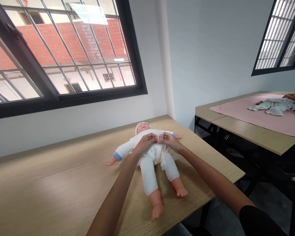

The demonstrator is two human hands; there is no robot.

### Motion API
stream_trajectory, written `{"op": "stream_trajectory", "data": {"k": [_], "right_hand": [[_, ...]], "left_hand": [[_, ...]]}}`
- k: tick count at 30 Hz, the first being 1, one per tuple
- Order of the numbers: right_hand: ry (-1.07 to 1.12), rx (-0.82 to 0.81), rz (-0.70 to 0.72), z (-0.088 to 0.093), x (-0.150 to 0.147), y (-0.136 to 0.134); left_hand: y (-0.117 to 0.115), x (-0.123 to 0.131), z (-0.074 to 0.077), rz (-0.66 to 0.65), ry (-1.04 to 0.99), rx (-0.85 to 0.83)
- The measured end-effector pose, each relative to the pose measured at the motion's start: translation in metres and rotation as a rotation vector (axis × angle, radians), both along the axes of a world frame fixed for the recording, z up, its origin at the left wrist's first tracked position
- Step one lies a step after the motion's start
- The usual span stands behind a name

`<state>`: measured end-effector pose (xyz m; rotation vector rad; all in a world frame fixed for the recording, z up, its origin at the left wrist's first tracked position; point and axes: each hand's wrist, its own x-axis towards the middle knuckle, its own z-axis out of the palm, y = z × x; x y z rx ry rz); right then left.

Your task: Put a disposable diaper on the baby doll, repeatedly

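Note:
A baby doll (pixel 151 157) in a white suit with blue cuffs and a white cap lies on its back on the wooden table (pixel 51 186), head toward the window. My left hand (pixel 145 141) and my right hand (pixel 169 139) meet over the doll's chest. The fingers of both hands are curled and pinch the white fabric of the suit (pixel 159 137) between them. The doll's arms are spread out and its bare feet point toward me.
A large barred window (pixel 59 52) fills the wall behind the table. To the right stands a second table (pixel 255 132) with a pink cloth (pixel 272 119), a small garment (pixel 275 106) and another doll partly in view. A gap separates the two tables.

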<state>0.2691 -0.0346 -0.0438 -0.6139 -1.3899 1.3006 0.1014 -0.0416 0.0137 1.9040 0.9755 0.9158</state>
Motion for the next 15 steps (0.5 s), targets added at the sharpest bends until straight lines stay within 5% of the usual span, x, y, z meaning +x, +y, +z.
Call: {"op": "stream_trajectory", "data": {"k": [7,15], "right_hand": [[0.019,0.044,-0.010,-0.004,-0.001,0.006],[0.037,0.045,0.004,-0.006,-0.001,0.010]], "left_hand": [[0.015,-0.005,-0.016,0.033,-0.047,0.007],[0.013,-0.003,-0.015,0.043,-0.055,-0.028]]}}
